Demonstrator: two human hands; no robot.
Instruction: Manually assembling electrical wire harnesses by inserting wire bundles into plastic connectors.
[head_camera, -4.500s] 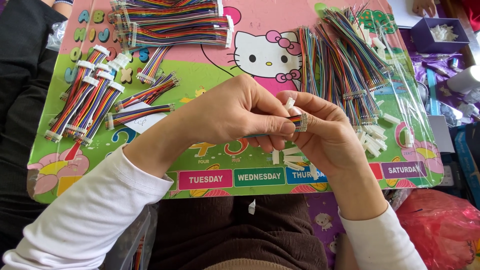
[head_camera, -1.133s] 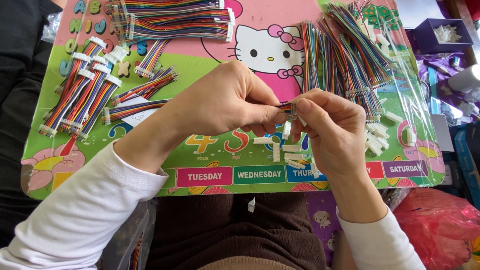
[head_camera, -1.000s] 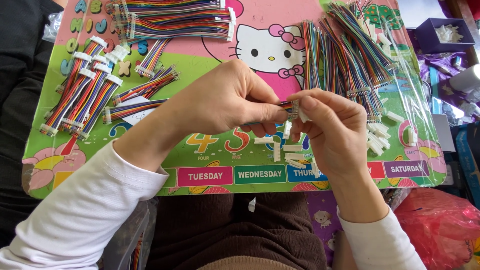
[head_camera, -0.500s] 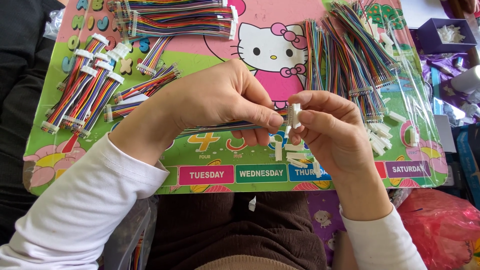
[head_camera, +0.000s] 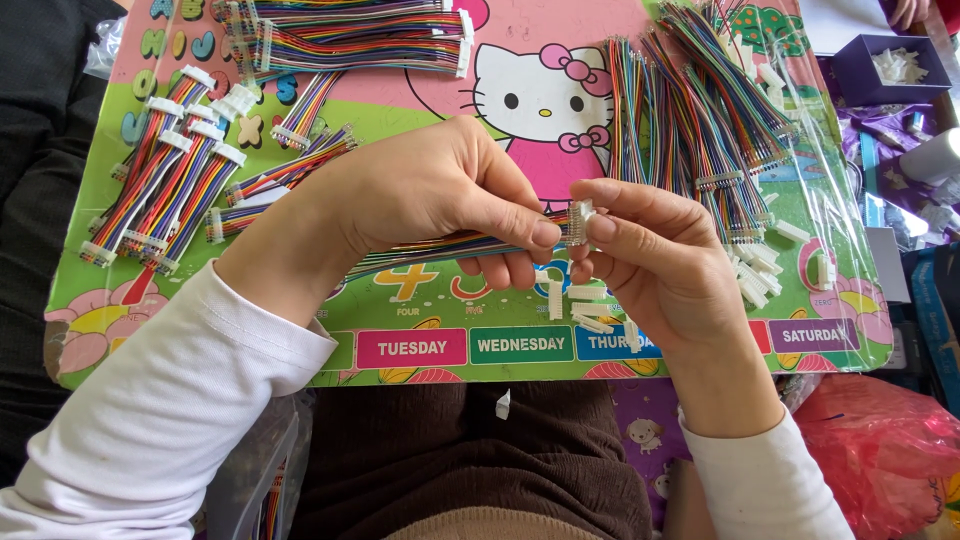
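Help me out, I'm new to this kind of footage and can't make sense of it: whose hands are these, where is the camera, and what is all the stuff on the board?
There is no machine here: one person works with bare hands, and the single camera sits on their head, looking down at their lap. The left hand grips a bundle of rainbow-coloured ribbon wires near its end. The right hand pinches a small white plastic connector at the tip of those wires.

Both hands hover over a colourful children's board with a cartoon cat and weekday labels. On its left lie finished cables with white connectors on both ends. At upper right sits a pile of loose wire bundles. Spare white connectors are scattered just below the hands. A small purple box stands beyond the board's right corner.
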